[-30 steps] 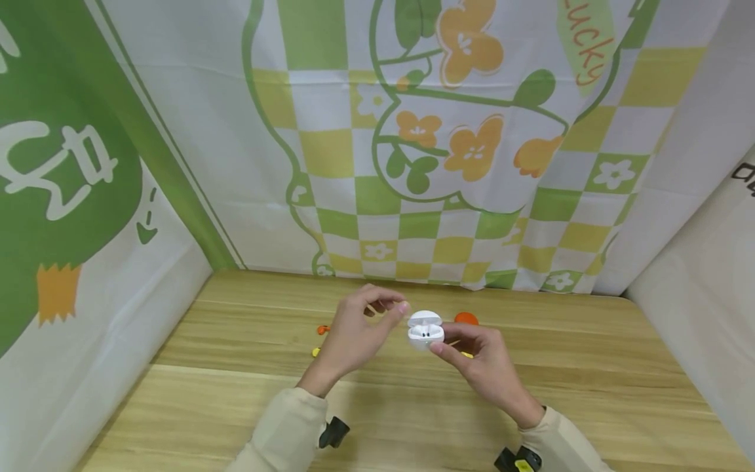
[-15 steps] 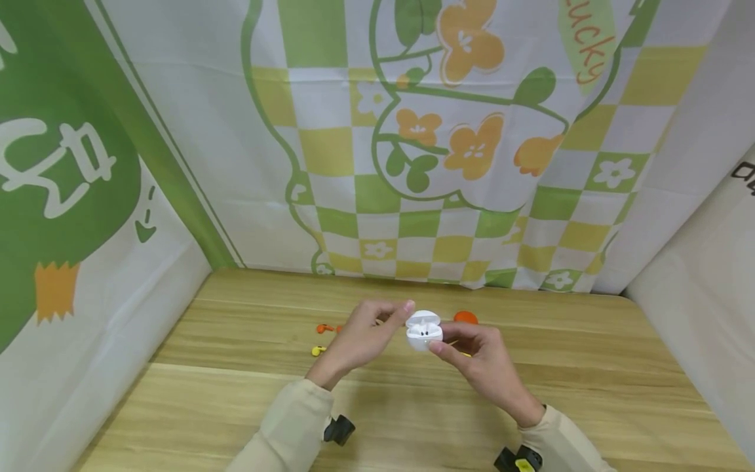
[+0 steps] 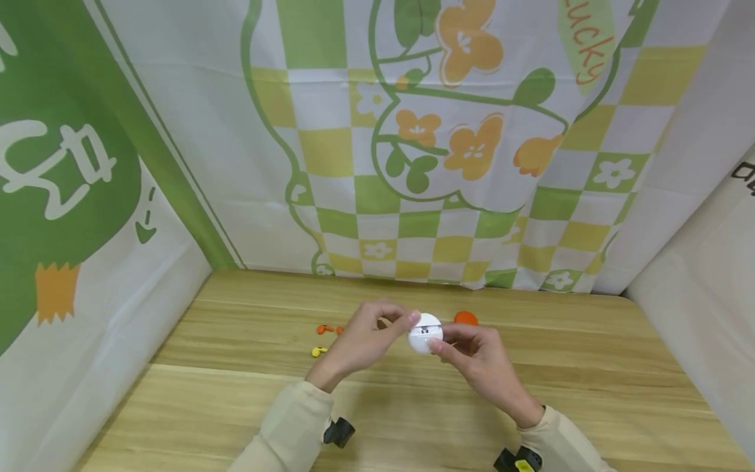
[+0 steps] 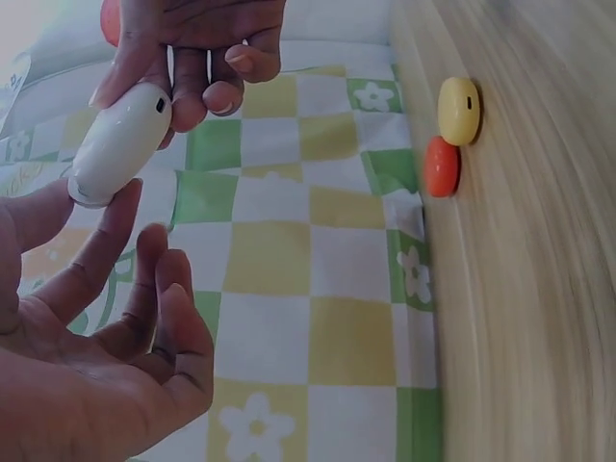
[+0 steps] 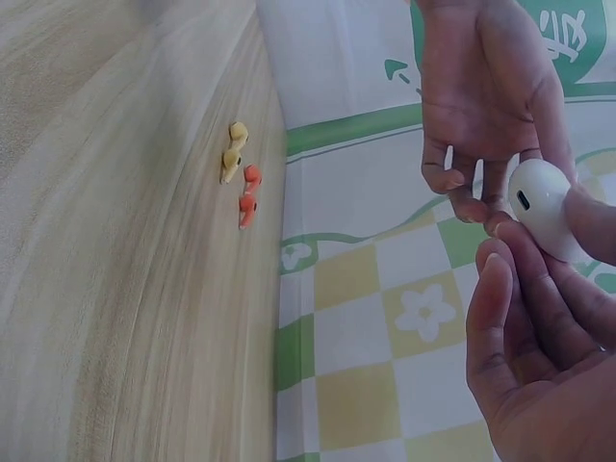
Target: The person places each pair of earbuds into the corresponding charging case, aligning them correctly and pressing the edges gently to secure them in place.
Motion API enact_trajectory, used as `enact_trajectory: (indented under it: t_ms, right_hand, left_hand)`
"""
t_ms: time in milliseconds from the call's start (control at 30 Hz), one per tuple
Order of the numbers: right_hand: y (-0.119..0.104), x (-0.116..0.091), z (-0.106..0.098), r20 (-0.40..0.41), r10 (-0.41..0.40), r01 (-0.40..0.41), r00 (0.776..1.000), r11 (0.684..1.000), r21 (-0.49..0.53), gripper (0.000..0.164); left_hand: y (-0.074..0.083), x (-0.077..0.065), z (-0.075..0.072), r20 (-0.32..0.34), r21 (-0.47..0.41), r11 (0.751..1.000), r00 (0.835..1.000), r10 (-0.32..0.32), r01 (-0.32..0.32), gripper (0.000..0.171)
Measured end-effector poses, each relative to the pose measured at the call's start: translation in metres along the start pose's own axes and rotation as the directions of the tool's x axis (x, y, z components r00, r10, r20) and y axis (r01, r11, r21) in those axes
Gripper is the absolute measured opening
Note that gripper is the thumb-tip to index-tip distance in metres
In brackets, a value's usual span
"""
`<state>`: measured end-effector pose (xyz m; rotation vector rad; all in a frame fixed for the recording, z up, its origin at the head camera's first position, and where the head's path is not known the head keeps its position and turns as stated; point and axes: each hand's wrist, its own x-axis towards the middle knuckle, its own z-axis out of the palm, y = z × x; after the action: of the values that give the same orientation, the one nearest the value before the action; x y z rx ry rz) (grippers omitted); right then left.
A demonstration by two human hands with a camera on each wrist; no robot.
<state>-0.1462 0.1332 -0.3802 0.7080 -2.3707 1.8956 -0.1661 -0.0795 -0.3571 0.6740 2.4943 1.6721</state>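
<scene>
A white earbud case [image 3: 425, 340] is held above the table, its lid partly lowered, with small dark marks in the gap. My right hand [image 3: 492, 370] grips the body from the right, thumb in front. From the left, my left hand [image 3: 360, 344] has thumb and index finger on the lid. In the left wrist view, the white case [image 4: 125, 140] is pinched at its lid end by my left hand [image 4: 87, 356], while my right hand [image 4: 212, 38] holds the port end. The right wrist view shows the white case [image 5: 541, 207] between both hands; whatever lies inside is hidden.
On the table [image 3: 248, 393], orange earbuds [image 3: 322, 329] and a yellow earbud [image 3: 319, 351] lie left of my left forearm. An orange case [image 3: 466, 318] sits behind my right hand. A yellow case [image 4: 459, 111] lies beside it. A patterned cloth [image 3: 377, 216] hangs behind.
My left hand has moved right onto the case lid, and the lid has swung down from wide open to nearly closed. My right hand has stayed in place.
</scene>
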Motion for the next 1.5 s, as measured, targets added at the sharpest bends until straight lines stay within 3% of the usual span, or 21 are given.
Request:
enact_trajectory:
  t_ms: [300, 567, 667, 767, 867, 1000, 1200, 1333, 1500]
  right_hand:
    - [0.000, 0.000, 0.000, -0.022, 0.027, -0.027, 0.999, 1.000, -0.015, 0.020]
    - [-0.003, 0.001, -0.001, -0.039, 0.054, -0.055, 0.998, 0.998, -0.025, 0.020]
    - [-0.012, 0.001, 0.001, -0.045, 0.018, -0.022, 0.999, 0.997, -0.077, 0.020]
    - [-0.018, 0.001, 0.002, -0.049, -0.082, 0.073, 0.995, 0.984, -0.160, 0.027]
    - [-0.013, 0.002, 0.001, -0.029, -0.208, 0.191, 0.978, 0.939, -0.287, 0.044]
    - [0.002, 0.004, -0.003, 0.042, -0.348, 0.330, 0.936, 0.834, -0.443, 0.066]
    - [0.008, 0.004, -0.003, 0.100, -0.438, 0.416, 0.893, 0.723, -0.551, 0.073]
    - [0.008, 0.004, -0.002, 0.104, -0.454, 0.426, 0.885, 0.698, -0.575, 0.066]
    - [0.008, 0.004, -0.002, 0.104, -0.462, 0.432, 0.881, 0.694, -0.576, 0.059]
  left_hand:
    - [0.002, -0.005, 0.005, -0.046, 0.108, 0.990, 0.995, 0.092, -0.086, 0.027]
    - [0.001, -0.008, 0.007, -0.025, 0.133, 0.989, 0.997, 0.072, -0.068, 0.032]
    - [0.000, -0.008, 0.008, -0.022, 0.131, 0.989, 0.998, 0.066, -0.063, 0.030]
    - [-0.001, -0.008, 0.009, -0.028, 0.129, 0.990, 0.997, 0.066, -0.062, 0.028]
    - [-0.003, -0.008, 0.010, -0.027, 0.123, 0.991, 0.998, 0.056, -0.052, 0.028]
    - [-0.004, -0.009, 0.011, -0.015, 0.122, 0.992, 1.000, 0.026, -0.024, 0.028]
    - [-0.006, -0.009, 0.014, 0.001, 0.130, 0.992, 1.000, -0.004, 0.004, 0.030]
    - [-0.006, -0.010, 0.015, 0.008, 0.127, 0.992, 1.000, -0.005, 0.004, 0.030]
    - [-0.007, -0.010, 0.016, 0.003, 0.132, 0.991, 1.000, -0.012, 0.012, 0.030]
